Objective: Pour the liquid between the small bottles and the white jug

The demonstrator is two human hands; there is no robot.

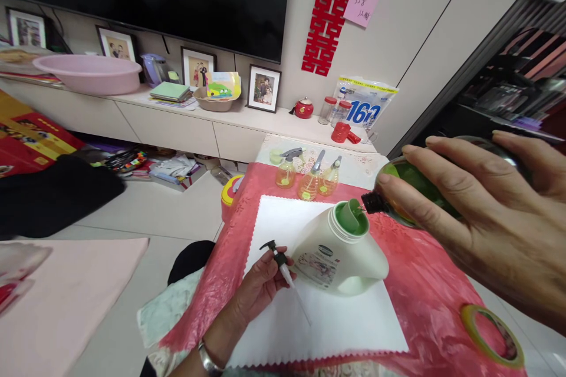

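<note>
My right hand (477, 200) is wrapped round a dark green bottle (401, 181), tilted with its black neck down to the left. The neck is at the open mouth of a large pale detergent jug (349, 265), which has a green spout inside its rim; a thin trickle seems to show there. Between the fingers of my left hand (265, 280) is a pump dispenser head (279, 256), black on top with a white collar and a long clear tube slanting down. The jug stands upright on a white scallop-edged sheet (274, 218), just right of my left hand.
Several amber spray bottles (308, 184) stand behind the jug. A roll of tape (493, 336) lies at the right on the red plastic cover (424, 283). Beyond the table, a low cabinet (168, 129) carries a pink basin (88, 73), picture frames and jars.
</note>
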